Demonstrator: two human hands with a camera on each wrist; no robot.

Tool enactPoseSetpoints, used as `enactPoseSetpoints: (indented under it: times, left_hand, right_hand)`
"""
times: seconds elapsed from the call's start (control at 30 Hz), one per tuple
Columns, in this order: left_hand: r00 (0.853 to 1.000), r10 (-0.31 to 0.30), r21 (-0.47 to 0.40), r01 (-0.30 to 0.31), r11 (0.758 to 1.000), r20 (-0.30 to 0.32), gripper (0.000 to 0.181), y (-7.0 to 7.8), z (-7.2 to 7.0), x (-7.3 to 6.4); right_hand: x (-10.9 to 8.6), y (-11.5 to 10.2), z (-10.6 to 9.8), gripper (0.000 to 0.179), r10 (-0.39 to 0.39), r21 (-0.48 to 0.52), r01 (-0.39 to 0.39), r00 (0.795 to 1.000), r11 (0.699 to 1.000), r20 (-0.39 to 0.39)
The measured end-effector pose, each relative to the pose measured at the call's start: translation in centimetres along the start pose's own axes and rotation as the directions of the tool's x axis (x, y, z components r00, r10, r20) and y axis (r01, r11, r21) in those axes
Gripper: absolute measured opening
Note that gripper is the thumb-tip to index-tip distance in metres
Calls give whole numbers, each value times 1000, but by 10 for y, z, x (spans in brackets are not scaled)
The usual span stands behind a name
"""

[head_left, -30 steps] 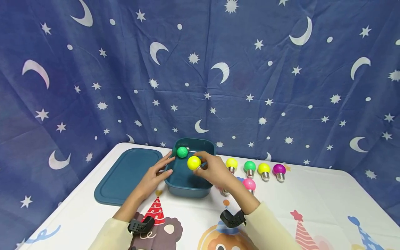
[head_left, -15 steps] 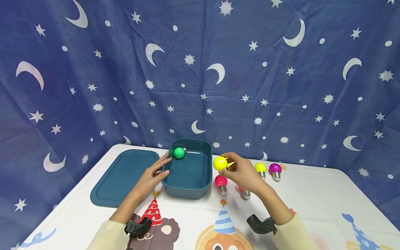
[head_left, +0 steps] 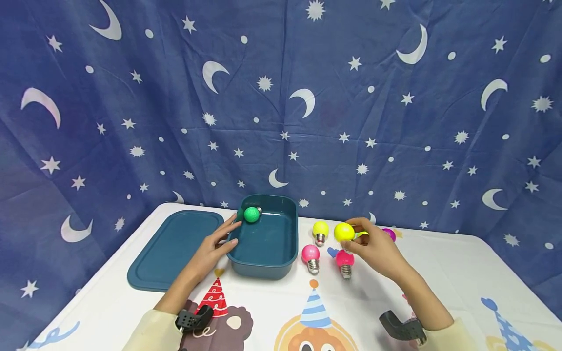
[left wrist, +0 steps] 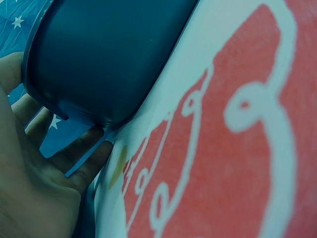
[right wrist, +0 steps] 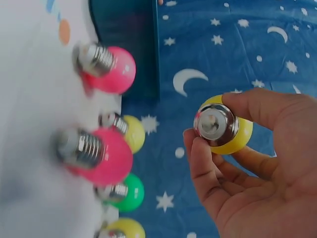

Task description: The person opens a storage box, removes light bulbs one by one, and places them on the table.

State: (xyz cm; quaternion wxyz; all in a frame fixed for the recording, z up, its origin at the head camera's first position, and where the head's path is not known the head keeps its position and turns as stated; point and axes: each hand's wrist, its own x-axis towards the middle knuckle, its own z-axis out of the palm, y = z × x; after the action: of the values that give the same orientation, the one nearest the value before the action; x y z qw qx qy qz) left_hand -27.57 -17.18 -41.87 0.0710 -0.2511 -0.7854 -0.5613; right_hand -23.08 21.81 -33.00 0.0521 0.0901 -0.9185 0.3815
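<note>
My right hand [head_left: 377, 248] pinches a yellow bulb [head_left: 344, 232] between thumb and fingers, raised over the row of bulbs. In the right wrist view the metal base of this yellow bulb [right wrist: 213, 123] faces the camera. My left hand [head_left: 215, 246] rests with fairly straight fingers against the left side of a dark teal box [head_left: 263, 271]. The left wrist view has those fingers [left wrist: 91, 163] along the outside of the box wall [left wrist: 109, 59]. Inside the box, in its far left corner, lies a green bulb [head_left: 251, 214].
Right of the box lie two pink bulbs [head_left: 311, 253] and a yellow bulb [head_left: 320, 229]. A purple bulb [head_left: 390, 234] shows partly behind my right hand. A green bulb [right wrist: 130, 192] lies among them. The flat teal lid [head_left: 173, 251] is left of the box. A starry curtain [head_left: 281, 122] hangs behind.
My right hand has moved from over the box to the right, still holding the yellow bulb. The left hand stays at the box; the view has shifted slightly.
</note>
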Motion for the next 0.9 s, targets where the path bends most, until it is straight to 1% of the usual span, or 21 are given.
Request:
enactPoseSetpoints:
  times: [0.1,0.23,0.33,0.57,0.73,0.77,0.9]
  left_hand:
    - [1000,4,-2,-4,1000,-1,47,1,0,0]
    - [1000,11,2,-11,1000,-2,47,1,0,-1]
    - [1000,11,4,-11,1000,-1,47,1,1,0]
    - [1000,7,9,-7,1000,3,46,0,2,2]
    - [1000,20,14,-20,1000,4,46,1,1,1]
    - [1000,27,17,-27,999,4,45,2,1,1]
    - [1000,24,21,-24,999,10,45,23,0,-3]
  right_hand:
    - [-4,10,-6,51,5,-6,-5,1000,1000,-16]
    - [-9,22,-15,53,5,-63,-8,999,998,-49]
    - [-13,31,-20,55,22,-81,-27,998,996,-58]
    - [-23,60,-24,57,109,-1,-110,994,994,-21]
    - [-25,77,-20,56,141,-12,-141,990,990,-7]
    - [-25,80,-18,58,148,-18,-148,989,989,-1]
    - [-24,85,-13,65,190,-59,-189,982,980,7]
